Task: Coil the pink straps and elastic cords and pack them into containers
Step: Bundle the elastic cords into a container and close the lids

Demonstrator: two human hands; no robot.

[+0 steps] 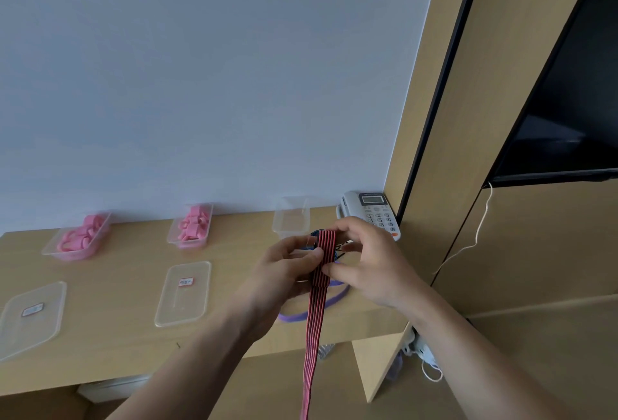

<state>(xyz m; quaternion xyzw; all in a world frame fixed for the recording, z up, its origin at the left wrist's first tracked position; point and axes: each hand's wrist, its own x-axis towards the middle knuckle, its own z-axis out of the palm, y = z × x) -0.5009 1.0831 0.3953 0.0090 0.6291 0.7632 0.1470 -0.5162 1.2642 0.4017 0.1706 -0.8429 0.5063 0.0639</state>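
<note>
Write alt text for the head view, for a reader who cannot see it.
Left hand and right hand pinch a folded pink-and-black striped elastic cord above a wooden desk, its tail hanging down. On it: two clear containers of pink straps, an empty container, two lids, a telephone.

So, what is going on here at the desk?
A person is winding a striped strap with both hands above the desk. The left hand grips the wound part, the right hand pinches it, and the loose end hangs past the desk edge. The left tub and the middle tub hold pink straps; the right tub is empty.
</note>
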